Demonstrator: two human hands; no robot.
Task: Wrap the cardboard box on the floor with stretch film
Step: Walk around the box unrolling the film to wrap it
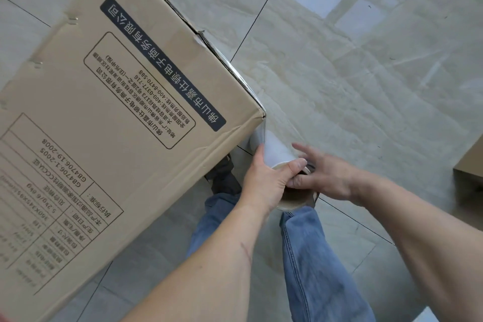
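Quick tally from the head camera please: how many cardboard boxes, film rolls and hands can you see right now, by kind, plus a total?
Cardboard boxes: 2, the large printed box and a corner of another box at the right edge
Stretch film rolls: 1, the roll beside the printed box's near corner
Hands: 2, the left hand and the right hand, both on the roll
Total: 5

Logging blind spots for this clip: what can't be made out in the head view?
- Brown cardboard box: left and bottom cut off by the frame; lower labels too small.
- White stretch film roll: near end covered by left hand and right hand.
- Film on box sides: faces hidden.
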